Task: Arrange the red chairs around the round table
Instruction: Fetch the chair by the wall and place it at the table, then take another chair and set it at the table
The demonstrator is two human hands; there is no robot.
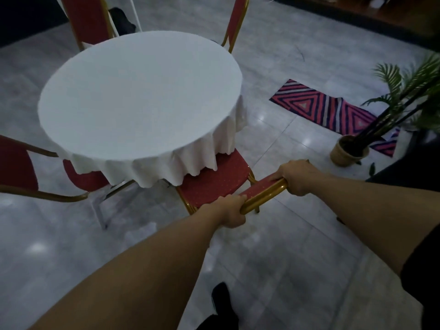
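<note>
Gripped by left hand (229, 211) and right hand (298, 177) at the stiff gilt top rail, red chair (212, 181) sits half-tucked under the round counter (140, 96); probably light, rigid, easily slid.

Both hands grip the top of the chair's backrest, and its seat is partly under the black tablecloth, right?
Not quite: the head view shows a white tablecloth. The left hand and right hand do grip the chair backrest top, seat partly under the cloth.

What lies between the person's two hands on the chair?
In the head view, the chair's gold-framed red backrest top spans between the left hand and the right hand.
</note>
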